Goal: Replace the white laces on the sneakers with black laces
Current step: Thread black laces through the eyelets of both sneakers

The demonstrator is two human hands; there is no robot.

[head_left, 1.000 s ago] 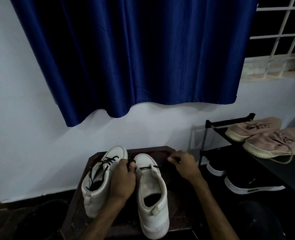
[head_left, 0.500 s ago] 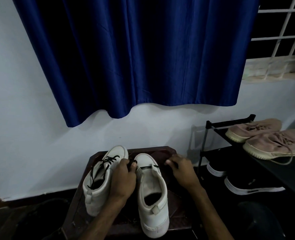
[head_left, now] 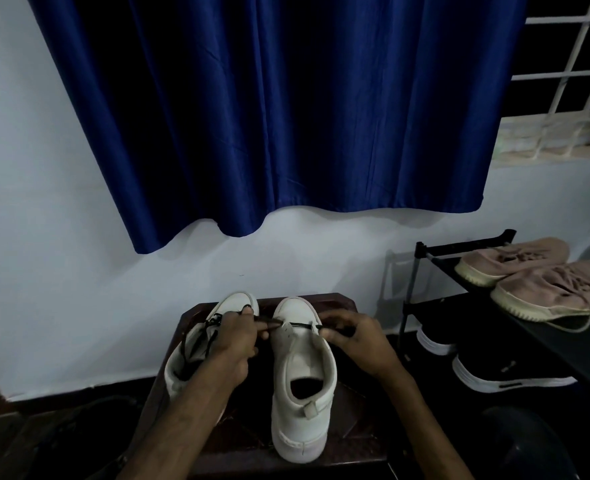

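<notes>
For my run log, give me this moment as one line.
left hand: pinches black lace | right hand: pinches its other end | sneaker between hands: one lace bar across front eyelets | other sneaker: black-laced

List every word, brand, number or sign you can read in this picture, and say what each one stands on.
No text is readable in this view.
White high-top sneakers: no print visible.
Thin black lace: plain.
Black sneaker with white sole: faint side mark, too small and dark to read.
Dusty pink lace-up sneakers: no lettering visible.
</notes>
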